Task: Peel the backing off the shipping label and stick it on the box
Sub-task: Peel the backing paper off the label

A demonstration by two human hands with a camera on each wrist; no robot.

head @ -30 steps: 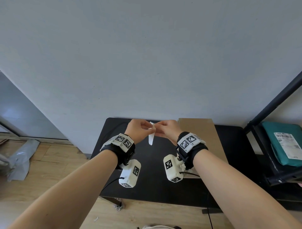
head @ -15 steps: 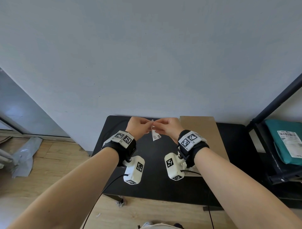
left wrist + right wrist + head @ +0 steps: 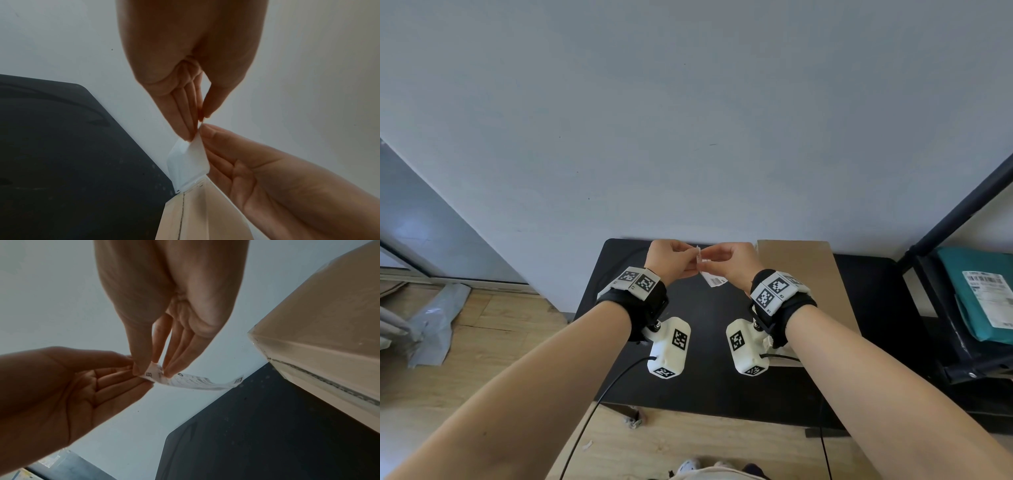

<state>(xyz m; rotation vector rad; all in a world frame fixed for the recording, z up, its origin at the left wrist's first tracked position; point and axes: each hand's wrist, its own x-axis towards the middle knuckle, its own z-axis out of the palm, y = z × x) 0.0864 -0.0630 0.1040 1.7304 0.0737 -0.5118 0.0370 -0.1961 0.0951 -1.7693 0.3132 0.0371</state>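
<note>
Both hands are raised over the black table and meet at the top corner of a small white shipping label. My left hand pinches that corner between thumb and fingers. My right hand pinches it from the other side. The label hangs down from the pinch, with print on the face toward the right hand and a plain white side toward the left hand. The brown cardboard box stands on the table just right of my right hand, with its taped edge close by.
A white wall rises right behind the table. A black shelf frame at the right holds a teal parcel with its own label. A grey plastic bag lies on the wooden floor at the left. Cables hang from both wrist cameras.
The hands stayed together and shifted slightly away from me. The hanging label has turned, so its printed lower end now shows toward the right.
</note>
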